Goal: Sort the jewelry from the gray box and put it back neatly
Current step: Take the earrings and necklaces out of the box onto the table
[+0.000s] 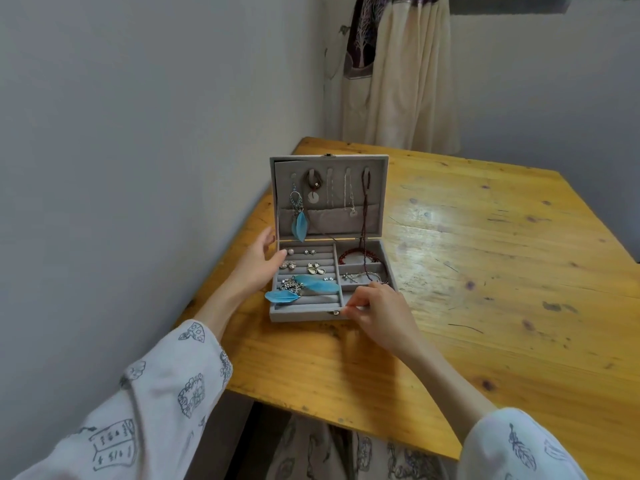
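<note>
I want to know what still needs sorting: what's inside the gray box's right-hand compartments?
In the gray box, a red bracelet lies in the back compartment and a silver chain in the middle one. The right hand covers the front one.

a worn, glossy yellow wooden table (502, 271) with dark knots and scratches fills the right side. pale grey painted walls (138, 133) meet in the corner, where a cream cloth garment (408, 81) hangs beside a purple tree-patterned fabric (362, 36).

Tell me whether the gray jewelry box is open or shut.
Open. The gray box has its lid standing upright, with necklaces hanging inside it and the tray's earrings exposed. The left hand touches its side.
</note>
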A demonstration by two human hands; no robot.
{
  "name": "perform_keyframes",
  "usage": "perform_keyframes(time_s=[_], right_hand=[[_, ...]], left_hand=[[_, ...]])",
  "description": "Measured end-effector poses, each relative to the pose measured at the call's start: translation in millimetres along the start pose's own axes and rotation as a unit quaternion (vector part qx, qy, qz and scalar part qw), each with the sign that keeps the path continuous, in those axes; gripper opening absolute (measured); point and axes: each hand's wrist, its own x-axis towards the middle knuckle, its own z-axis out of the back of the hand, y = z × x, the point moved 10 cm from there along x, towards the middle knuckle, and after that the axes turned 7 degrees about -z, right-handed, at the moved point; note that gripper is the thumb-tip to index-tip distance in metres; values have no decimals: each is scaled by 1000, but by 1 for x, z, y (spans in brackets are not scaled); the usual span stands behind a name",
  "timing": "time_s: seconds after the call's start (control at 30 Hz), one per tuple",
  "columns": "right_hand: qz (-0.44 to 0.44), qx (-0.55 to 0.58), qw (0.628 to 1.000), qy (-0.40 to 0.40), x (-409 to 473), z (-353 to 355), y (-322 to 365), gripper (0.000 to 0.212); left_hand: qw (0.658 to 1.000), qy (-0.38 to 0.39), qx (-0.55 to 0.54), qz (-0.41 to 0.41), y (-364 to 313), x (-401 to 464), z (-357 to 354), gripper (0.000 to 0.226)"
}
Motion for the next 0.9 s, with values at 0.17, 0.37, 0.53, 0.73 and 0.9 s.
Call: perform_keyframes(time_s=[0.17,0.37,0.53,0.73,0.9], right_hand=[[-3,13,1000,10,1,-1,-3,11],[20,-18,999,-18,11,1,-4,16],[12,-30,999,-23,32,7,-10,19],[-13,-43,998,-32,61,14,-28,19],[-23,-54,997,-40,81,20,-39,18]], left_hand=[[997,-64,42,19,6,6,19,58],[996,82,21,21,3,25,-30,66],[993,107,27,36,7,54,-46,71],[989,145,2,32,0,86,-63,70],[989,148,1,27,0,109,-71,69]])
